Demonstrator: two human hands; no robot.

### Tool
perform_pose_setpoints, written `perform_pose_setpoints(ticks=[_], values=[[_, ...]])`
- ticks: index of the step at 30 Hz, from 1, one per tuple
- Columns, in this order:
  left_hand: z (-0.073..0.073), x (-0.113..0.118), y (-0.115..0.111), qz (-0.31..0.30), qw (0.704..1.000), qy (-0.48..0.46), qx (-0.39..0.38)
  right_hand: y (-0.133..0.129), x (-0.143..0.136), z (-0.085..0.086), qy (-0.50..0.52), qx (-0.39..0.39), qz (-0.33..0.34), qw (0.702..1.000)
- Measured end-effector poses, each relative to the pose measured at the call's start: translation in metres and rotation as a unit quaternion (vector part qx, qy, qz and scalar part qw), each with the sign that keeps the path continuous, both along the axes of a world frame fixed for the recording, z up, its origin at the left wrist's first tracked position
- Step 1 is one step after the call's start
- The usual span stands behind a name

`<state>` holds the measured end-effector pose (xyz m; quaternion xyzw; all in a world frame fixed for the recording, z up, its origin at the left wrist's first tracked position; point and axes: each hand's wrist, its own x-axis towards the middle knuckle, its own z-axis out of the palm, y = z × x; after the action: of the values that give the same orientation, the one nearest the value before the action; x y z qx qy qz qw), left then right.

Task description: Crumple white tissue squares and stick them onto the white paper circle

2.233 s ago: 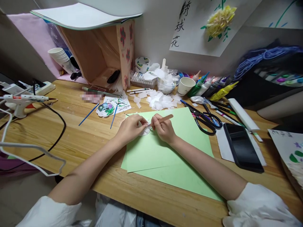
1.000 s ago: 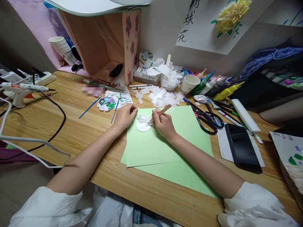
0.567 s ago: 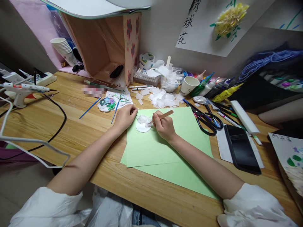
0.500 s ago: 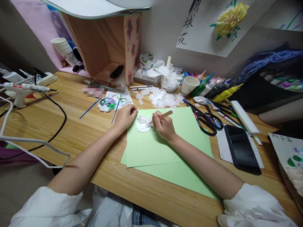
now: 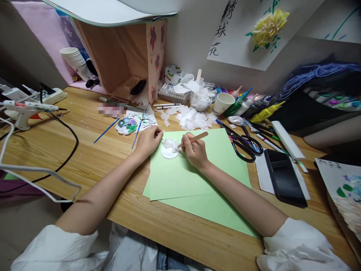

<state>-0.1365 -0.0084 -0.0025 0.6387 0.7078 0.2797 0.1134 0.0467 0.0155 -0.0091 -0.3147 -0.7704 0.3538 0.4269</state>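
A white paper disc (image 5: 170,152) lies on the upper left of a light green sheet (image 5: 180,180), its upper part covered with ruffled white paper pieces (image 5: 170,144). My right hand (image 5: 195,151) is closed around a wooden stick (image 5: 199,137), its lower tip at the right side of the ruffled pieces. My left hand (image 5: 148,142) rests at the sheet's top left corner, fingers curled together; what they pinch, if anything, is too small to make out. A second green sheet (image 5: 214,216) lies partly underneath.
Behind are loose white paper pieces (image 5: 194,118), a bowl of paper scraps (image 5: 199,101) and a paper cup (image 5: 223,103). Scissors (image 5: 244,145) and a phone (image 5: 285,177) lie right. Brushes, a paint palette (image 5: 126,125) and a glue gun (image 5: 24,113) are left.
The whole view has shifted slightly. The wooden stick in my right hand has tilted a little; my left hand keeps its place at the sheet's corner.
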Motion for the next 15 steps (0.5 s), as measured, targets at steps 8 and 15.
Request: perform_pose_setpoints(ticks=[8,15], values=[[0.0002,-0.0001,-0.0001,0.002,1.000,0.006,-0.003,0.0003,-0.0004,0.0003,-0.019,0.002,-0.001,1.000],[0.0005,0.0000,-0.0004,0.002,1.000,0.003,0.004,0.0016,-0.0045,0.0006,-0.087,0.037,0.000,0.996]])
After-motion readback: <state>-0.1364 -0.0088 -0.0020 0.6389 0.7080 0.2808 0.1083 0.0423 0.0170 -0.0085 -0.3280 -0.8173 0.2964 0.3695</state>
